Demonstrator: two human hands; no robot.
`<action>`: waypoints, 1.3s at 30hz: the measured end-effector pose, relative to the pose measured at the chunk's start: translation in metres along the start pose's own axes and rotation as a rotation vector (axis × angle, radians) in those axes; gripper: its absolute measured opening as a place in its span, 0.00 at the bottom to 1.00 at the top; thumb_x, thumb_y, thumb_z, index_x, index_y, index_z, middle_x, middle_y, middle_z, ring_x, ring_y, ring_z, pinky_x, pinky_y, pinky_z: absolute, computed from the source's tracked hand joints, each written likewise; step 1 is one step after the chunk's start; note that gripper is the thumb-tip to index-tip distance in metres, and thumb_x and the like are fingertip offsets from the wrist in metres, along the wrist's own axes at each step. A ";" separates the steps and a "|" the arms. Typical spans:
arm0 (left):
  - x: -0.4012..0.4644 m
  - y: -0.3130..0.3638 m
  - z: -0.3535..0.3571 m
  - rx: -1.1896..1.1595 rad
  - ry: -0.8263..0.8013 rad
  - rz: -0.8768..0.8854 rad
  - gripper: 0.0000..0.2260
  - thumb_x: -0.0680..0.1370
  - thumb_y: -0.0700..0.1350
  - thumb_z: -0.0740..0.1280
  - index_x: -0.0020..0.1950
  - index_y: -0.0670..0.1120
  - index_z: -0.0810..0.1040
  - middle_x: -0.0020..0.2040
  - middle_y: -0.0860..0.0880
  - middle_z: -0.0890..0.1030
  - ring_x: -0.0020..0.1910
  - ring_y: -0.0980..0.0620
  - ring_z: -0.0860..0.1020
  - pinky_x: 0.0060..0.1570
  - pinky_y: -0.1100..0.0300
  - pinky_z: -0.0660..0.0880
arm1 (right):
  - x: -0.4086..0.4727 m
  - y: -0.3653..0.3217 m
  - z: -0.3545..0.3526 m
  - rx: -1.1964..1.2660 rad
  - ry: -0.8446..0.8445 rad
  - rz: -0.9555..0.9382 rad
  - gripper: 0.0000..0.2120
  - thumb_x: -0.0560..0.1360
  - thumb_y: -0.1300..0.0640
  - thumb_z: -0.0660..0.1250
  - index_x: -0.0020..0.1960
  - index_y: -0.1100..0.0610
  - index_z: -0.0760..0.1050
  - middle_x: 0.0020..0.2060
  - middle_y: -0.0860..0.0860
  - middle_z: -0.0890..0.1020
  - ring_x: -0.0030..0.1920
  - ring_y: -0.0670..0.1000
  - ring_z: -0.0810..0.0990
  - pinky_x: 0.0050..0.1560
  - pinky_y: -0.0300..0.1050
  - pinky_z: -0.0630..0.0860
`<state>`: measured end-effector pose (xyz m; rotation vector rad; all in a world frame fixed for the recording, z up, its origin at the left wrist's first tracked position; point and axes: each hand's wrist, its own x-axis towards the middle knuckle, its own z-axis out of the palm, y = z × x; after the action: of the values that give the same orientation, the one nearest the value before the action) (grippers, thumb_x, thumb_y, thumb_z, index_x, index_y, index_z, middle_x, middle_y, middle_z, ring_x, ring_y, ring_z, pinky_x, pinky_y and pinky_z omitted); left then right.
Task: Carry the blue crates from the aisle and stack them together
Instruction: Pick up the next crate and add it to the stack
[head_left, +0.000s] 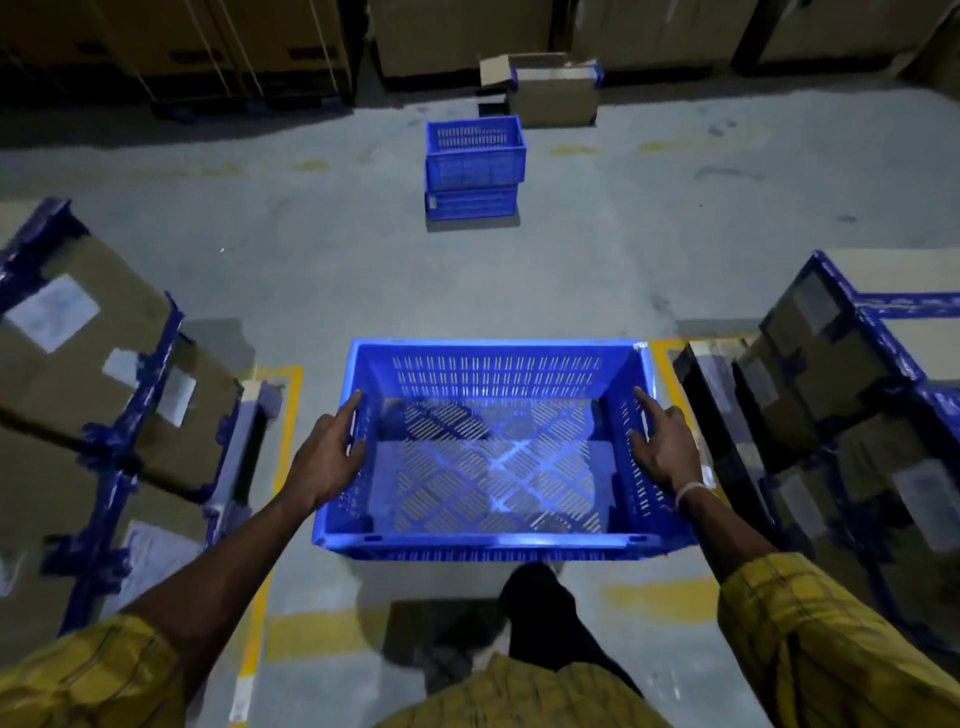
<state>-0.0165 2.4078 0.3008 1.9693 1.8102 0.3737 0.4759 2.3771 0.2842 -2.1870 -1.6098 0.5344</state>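
Note:
An empty blue slotted crate (493, 540) hangs above the floor in front of me. My left hand (324, 457) grips its left wall at the handle slot, index finger stretched along the rim. On the opposite wall my right hand (662, 447) holds the other handle slot the same way. Farther ahead on the grey floor stands a stack of two blue crates (472, 171), one on top of the other.
Blue racks loaded with cardboard boxes flank me on the left (104, 364) and right (841, 384). An open cardboard box (550, 91) sits behind the crate stack, with tall cartons along the back wall. Yellow floor lines (280, 467) mark the aisle edges.

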 end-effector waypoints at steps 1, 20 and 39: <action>0.028 0.004 0.002 0.001 -0.002 0.003 0.33 0.79 0.53 0.61 0.83 0.55 0.54 0.48 0.47 0.71 0.41 0.47 0.73 0.39 0.53 0.70 | 0.027 -0.001 0.002 0.004 -0.002 0.005 0.31 0.77 0.59 0.66 0.79 0.50 0.62 0.53 0.62 0.72 0.42 0.65 0.77 0.42 0.50 0.73; 0.484 0.070 -0.014 -0.041 0.111 -0.086 0.35 0.80 0.46 0.66 0.82 0.58 0.53 0.48 0.46 0.71 0.44 0.46 0.74 0.45 0.51 0.74 | 0.517 -0.070 -0.039 0.034 -0.032 -0.055 0.32 0.76 0.61 0.66 0.78 0.49 0.63 0.53 0.60 0.71 0.45 0.65 0.78 0.49 0.51 0.75; 0.942 -0.005 -0.086 -0.091 0.038 -0.059 0.35 0.80 0.46 0.66 0.83 0.57 0.53 0.50 0.45 0.72 0.49 0.44 0.76 0.47 0.49 0.75 | 0.918 -0.236 0.025 -0.006 -0.053 0.014 0.36 0.74 0.65 0.63 0.79 0.47 0.60 0.54 0.60 0.68 0.44 0.66 0.77 0.49 0.54 0.75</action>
<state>0.0392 3.3518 0.2848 1.8557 1.8371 0.4694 0.5233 3.3241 0.3066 -2.2080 -1.6255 0.5968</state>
